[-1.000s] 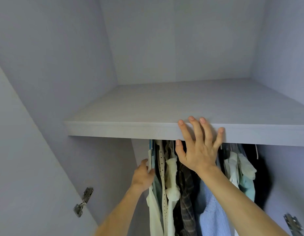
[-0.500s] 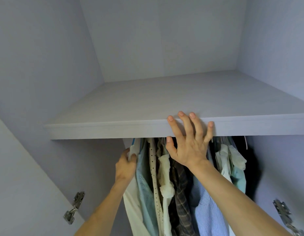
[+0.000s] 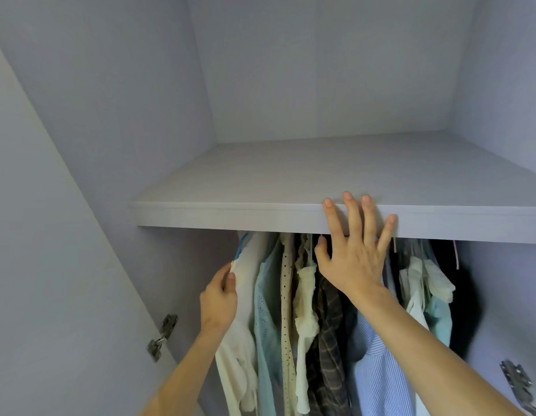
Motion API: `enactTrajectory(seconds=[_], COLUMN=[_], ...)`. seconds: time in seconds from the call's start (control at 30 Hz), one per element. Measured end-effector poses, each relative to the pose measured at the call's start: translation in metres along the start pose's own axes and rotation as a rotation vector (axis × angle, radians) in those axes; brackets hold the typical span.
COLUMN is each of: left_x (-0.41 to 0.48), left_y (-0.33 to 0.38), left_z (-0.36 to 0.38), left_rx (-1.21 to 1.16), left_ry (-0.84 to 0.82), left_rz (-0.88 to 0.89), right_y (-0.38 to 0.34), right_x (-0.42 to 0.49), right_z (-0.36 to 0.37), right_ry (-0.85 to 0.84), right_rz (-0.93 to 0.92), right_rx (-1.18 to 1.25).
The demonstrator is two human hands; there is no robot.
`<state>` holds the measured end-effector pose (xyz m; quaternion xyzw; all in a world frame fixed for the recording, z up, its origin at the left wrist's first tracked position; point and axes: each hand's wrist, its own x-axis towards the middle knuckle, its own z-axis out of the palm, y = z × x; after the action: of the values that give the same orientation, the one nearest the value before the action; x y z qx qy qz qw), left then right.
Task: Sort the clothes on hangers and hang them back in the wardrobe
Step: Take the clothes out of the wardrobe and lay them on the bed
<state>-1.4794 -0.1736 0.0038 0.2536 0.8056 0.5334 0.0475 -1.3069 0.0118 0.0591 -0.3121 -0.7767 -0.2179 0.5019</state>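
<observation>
White fabric is what your left hand [image 3: 218, 298] pinches: thumb and fingers close on the shoulder edge of the white garment [image 3: 252, 265], which hangs at the left end of the row on a blue hanger [image 3: 241, 246], under the shelf [image 3: 230, 218] of the wardrobe. A second ago that hand sat further right, against the packed clothes, and the white garment showed only as a narrow strip. Now it hangs wider and a little apart from the light-blue top [image 3: 268, 313] beside it, and the hanger's arm shows above your fingers.

Your right hand [image 3: 355, 259] has kept its place. Its fingers are spread and straight, with the tips laid over the shelf's front edge and the palm in front of the plaid shirt [image 3: 329, 328]. To the right of that wrist hangs the striped blue shirt [image 3: 377, 373]. The hanging rail is hidden behind the shelf.
</observation>
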Motion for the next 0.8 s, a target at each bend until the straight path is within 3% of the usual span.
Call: enactTrajectory(seconds=[0.2,0.43,0.7,0.8], left_x=[-0.069,-0.194,-0.376,-0.448], left_y=[-0.046,-0.098,-0.099,-0.085], left_z=[-0.055,-0.151,-0.220,-0.229], left_rx=[-0.086,0.063,0.140,0.158], left_ry=[0.080,0.140,0.329,0.466], left_rz=[-0.096,-0.235,-0.396,-0.496], right_y=[-0.039,-0.143,-0.277,-0.319], right_x=[-0.032,-0.106,-0.173,-0.220], right_z=[-0.021,-0.028,-0.109,-0.156], right_ry=[-0.127,-0.713,-1.120,-1.177], right_rz=[-0.039,-0.120,-0.588,-0.803], right_rx=[0.290,0.787,1.147,1.252])
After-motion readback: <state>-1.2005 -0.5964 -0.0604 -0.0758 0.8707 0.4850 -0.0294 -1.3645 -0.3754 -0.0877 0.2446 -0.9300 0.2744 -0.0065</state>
